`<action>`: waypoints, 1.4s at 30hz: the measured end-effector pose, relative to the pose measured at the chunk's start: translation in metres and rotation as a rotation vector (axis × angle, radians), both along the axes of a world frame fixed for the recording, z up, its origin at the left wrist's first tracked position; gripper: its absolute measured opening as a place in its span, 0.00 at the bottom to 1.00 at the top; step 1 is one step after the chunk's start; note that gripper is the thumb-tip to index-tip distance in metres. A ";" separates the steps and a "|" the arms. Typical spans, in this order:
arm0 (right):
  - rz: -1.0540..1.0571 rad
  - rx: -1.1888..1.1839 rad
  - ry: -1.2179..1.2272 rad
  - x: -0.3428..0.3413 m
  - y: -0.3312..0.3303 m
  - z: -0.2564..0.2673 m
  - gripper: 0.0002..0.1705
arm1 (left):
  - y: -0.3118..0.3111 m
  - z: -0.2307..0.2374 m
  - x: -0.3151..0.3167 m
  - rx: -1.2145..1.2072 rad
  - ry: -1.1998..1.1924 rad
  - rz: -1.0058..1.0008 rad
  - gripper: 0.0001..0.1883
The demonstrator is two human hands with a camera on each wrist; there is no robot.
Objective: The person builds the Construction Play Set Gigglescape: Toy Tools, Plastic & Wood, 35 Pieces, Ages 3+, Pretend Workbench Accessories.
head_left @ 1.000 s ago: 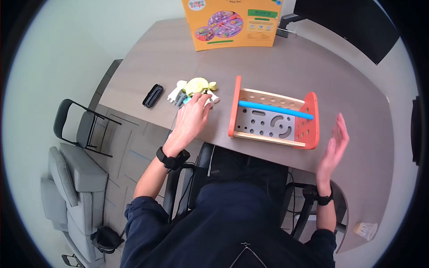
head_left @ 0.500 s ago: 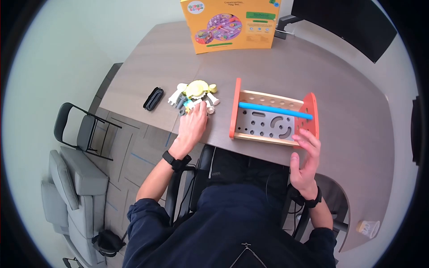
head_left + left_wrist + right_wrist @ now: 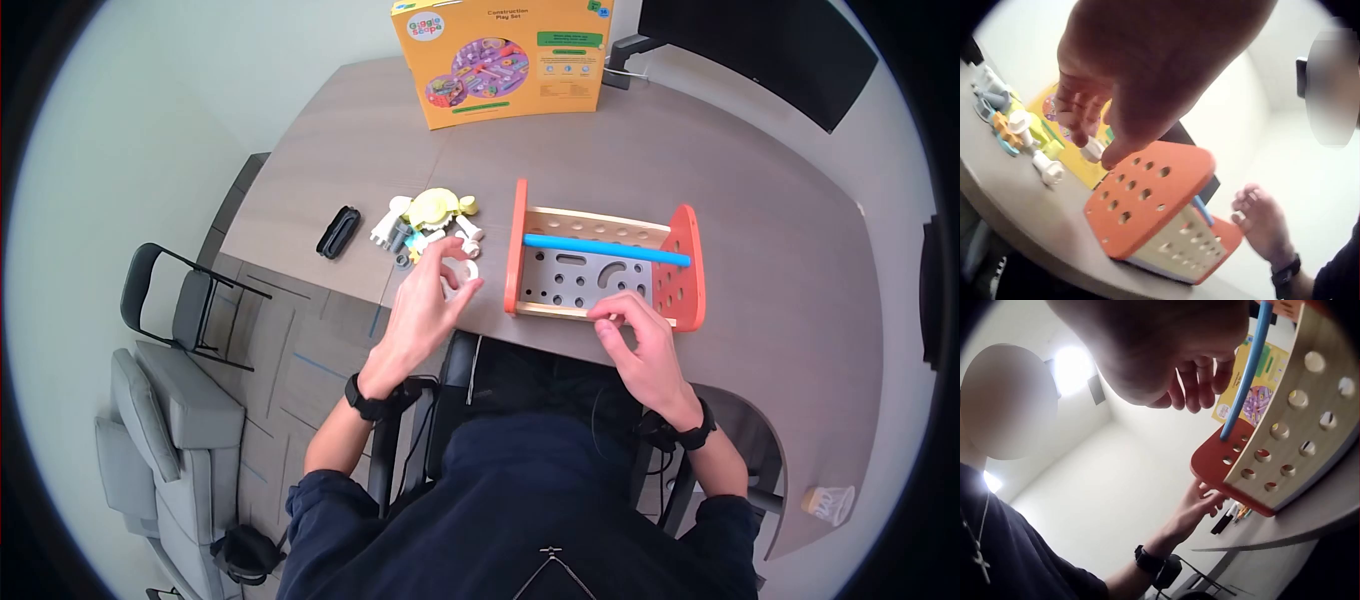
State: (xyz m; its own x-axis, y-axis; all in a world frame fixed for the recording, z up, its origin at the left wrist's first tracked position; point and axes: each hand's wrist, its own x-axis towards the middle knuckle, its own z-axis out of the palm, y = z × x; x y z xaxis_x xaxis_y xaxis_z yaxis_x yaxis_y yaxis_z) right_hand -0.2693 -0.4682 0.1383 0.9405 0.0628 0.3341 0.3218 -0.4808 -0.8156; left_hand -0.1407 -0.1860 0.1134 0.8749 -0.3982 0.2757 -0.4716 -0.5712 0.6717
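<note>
Left hand [image 3: 418,312] first, since it is the loaded one: I see thumb and fingertips pinching a small white piece [image 3: 1092,150], which looks raised off the table [image 3: 765,250] near the toolbox side of a loose heap of toy parts [image 3: 433,208]. Fingers cover much of it, so I can't say from here whether it is a nut or the head of a bolt.

I judge the step in hand to be taking one part from the heap towards the toolbox [image 3: 516,250]. Over that toolbox's near side the right hand [image 3: 648,355] has its fingers loosely bent, with nothing in them that I can make out — the left wrist view suggests a gap between it and the wood.

To my mind the next move calls for keeping that pinch, clearing the orange end panel, and turning the piece so the right hand can help. I'd mind the blue bar [image 3: 606,249] too, as it could block a reach inside.

Further out, a white bolt [image 3: 1047,167] lies at the heap's edge, a black case [image 3: 339,232] sits left of the heap, and a yellow carton [image 3: 550,95] stands at the back.
</note>
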 end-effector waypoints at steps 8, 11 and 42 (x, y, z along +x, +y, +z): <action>0.229 0.307 0.280 0.030 0.036 0.015 0.16 | -0.033 0.031 -0.043 -0.273 -0.377 -0.405 0.30; 0.247 0.337 0.324 0.036 0.037 0.011 0.16 | -0.034 0.027 -0.038 -0.256 -0.373 -0.425 0.30; 0.121 -0.111 0.502 0.066 -0.003 -0.013 0.17 | -0.005 -0.059 0.057 0.419 -0.056 -0.001 0.14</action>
State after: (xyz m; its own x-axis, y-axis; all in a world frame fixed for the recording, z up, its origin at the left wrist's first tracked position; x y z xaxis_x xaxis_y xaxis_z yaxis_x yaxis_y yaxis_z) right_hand -0.2035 -0.4711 0.1253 0.9668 0.1905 -0.1701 -0.0364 -0.5564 -0.8301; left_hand -0.0837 -0.1906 0.0545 0.8629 -0.4864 0.1368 -0.5012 -0.7893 0.3548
